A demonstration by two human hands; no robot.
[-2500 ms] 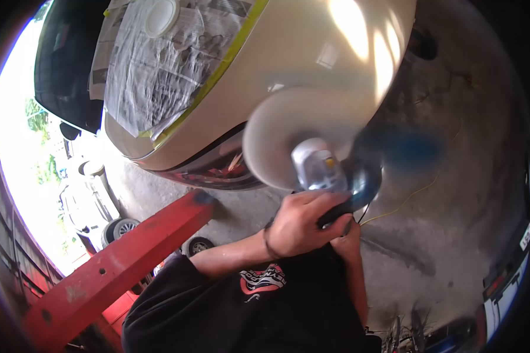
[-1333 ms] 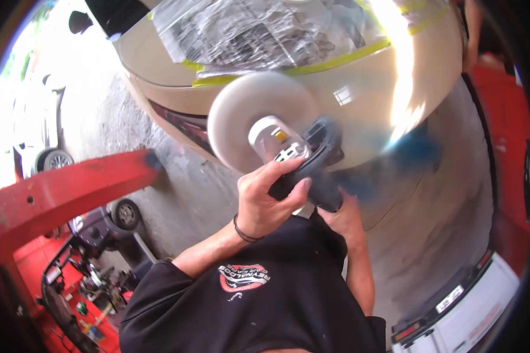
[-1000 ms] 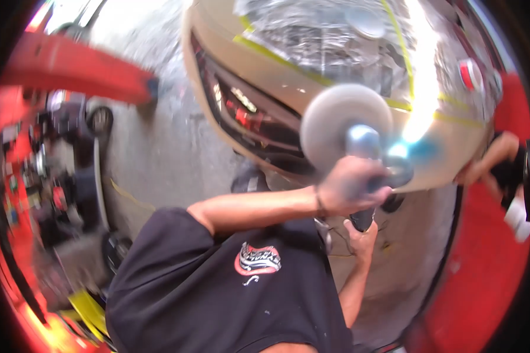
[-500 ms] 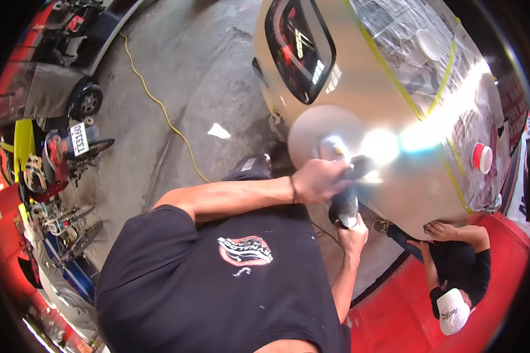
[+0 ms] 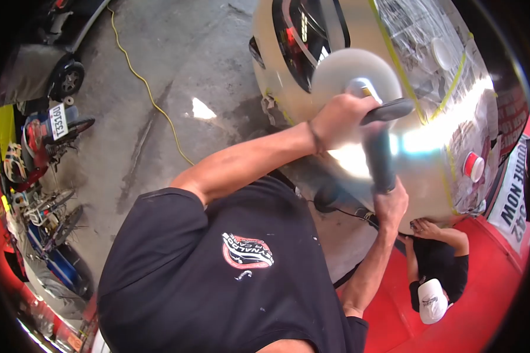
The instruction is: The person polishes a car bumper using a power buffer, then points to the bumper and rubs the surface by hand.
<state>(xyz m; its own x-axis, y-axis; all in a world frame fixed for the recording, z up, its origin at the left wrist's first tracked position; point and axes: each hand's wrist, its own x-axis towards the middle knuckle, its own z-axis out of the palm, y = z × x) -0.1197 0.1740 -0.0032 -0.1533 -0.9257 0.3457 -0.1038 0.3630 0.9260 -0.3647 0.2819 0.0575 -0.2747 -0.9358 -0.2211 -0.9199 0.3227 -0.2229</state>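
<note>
My left hand (image 5: 346, 117) is wrapped round the front of a rotary polisher (image 5: 378, 154), by its black handle. My right hand (image 5: 390, 203) grips the rear end of its dark body. The round, pale polishing pad (image 5: 335, 73) looks blurred, as if spinning. It lies against or just above the beige car panel (image 5: 297, 109), overlapping the lower edge of the tail light (image 5: 300, 41) in view. Whether the pad touches the panel cannot be told. A bright glare (image 5: 350, 160) shows on the paint beside the tool.
Taped clear plastic sheeting (image 5: 412, 26) covers the car's upper part, with a red-and-white round item (image 5: 473, 167) on it. A co-worker in a white cap (image 5: 433, 301) crouches by the car at right. A yellow cord (image 5: 147, 88) crosses the floor; a motorcycle (image 5: 41, 132) stands left.
The polisher has moved up and to the right across the panel, so the pad now overlaps the tail light. Both arms reach farther out, and the view has shifted slightly.
</note>
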